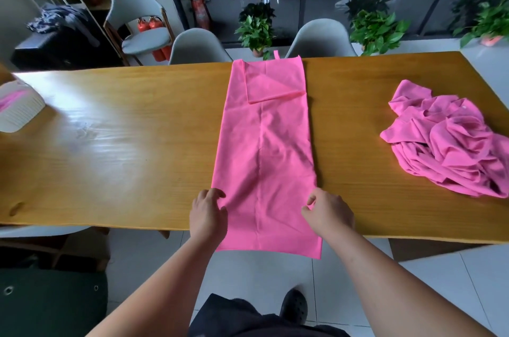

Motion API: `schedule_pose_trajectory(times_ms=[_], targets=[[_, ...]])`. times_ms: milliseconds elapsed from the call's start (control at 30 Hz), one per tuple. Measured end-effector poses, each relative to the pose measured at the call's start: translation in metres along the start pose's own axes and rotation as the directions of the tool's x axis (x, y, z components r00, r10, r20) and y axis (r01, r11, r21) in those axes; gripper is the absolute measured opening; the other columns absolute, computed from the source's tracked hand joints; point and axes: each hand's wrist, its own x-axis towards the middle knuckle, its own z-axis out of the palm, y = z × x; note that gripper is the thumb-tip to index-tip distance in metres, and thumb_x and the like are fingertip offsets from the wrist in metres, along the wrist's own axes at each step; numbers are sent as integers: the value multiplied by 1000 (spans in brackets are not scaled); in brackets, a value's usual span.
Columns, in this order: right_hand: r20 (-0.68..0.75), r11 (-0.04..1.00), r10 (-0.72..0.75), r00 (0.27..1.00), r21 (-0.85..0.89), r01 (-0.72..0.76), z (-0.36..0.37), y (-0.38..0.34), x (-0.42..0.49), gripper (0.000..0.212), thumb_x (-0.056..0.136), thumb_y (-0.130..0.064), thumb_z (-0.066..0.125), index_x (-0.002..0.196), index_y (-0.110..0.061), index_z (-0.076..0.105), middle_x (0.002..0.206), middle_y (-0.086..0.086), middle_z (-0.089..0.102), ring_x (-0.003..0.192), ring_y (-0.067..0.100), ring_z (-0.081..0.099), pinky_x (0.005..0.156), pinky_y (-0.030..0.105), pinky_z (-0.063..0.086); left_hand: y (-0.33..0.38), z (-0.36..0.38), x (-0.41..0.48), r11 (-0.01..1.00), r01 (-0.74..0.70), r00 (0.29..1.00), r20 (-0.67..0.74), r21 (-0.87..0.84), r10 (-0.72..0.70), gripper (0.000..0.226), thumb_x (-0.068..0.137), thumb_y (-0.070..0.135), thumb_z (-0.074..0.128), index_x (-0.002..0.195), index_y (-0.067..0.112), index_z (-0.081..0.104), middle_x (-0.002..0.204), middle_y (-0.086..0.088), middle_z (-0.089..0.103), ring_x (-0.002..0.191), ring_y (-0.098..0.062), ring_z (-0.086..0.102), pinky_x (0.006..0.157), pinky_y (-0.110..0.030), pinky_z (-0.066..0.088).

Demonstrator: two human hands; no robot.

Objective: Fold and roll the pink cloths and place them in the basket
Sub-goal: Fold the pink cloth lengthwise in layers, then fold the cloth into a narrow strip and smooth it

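At the far left of the table (124,143) stands a white ribbed basket (19,113), partly cut off by the frame, with something pink inside. In the middle a pink cloth (264,149), folded into a long strip, runs from the far edge to the near edge, where its end hangs over. The left hand (208,212) grips the strip's left edge with curled fingers, and the right hand (330,212) pinches the right edge, the two hands apart by the strip's width. Far right lies a crumpled pile of pink cloths (451,141).
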Motion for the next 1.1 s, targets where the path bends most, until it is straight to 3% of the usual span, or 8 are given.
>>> schedule_pose_trajectory(times_ms=[167, 400, 700, 967, 1100], targets=[[26, 996, -88, 996, -20, 88, -1, -9, 20, 22, 91, -39, 67, 113, -33, 66, 115, -5, 71, 104, 24, 68, 75, 30, 49, 15, 0, 19, 994, -112, 992, 58, 10, 111, 39, 88, 12, 72, 124, 28, 65, 131, 2, 57, 121, -26, 55, 100, -39, 47], [-3, 995, -62, 998, -80, 62, -6, -36, 57, 22, 95, -36, 61, 114, -30, 68, 120, -4, 71, 108, 24, 68, 80, 31, 51, 27, -1, 61, 974, -222, 969, 117, 35, 217, 40, 89, 18, 73, 128, 26, 63, 135, 3, 55, 121, -25, 56, 101, -41, 48], [-1, 987, -61, 998, -150, 60, -25, -96, 123, 19, 98, -37, 59, 114, -30, 66, 120, -1, 66, 110, 24, 66, 85, 33, 53, 54, -5, 150, 932, -359, 910, 242, 49, 337, 43, 94, 26, 67, 136, 26, 58, 147, 4, 49, 134, -23, 49, 104, -42, 48], [70, 972, -125, 990, -192, 137, -12, -120, 173, 50, 101, -46, 56, 146, -25, 51, 145, 4, 50, 132, 29, 48, 111, 41, 42, 70, 5, 215, 899, -405, 854, 420, 166, 307, 66, 101, 40, 61, 159, 26, 32, 173, 0, 17, 160, -26, 14, 125, -46, 30], [124, 975, -108, 986, -181, 130, -5, -124, 198, 65, 104, -53, 47, 162, -28, 30, 171, 3, 20, 156, 28, 20, 125, 44, 27, 72, 20, 242, 881, -425, 849, 430, 207, 308, 76, 103, 47, 56, 165, 24, 19, 176, 1, 4, 163, -27, 1, 131, -45, 16]])
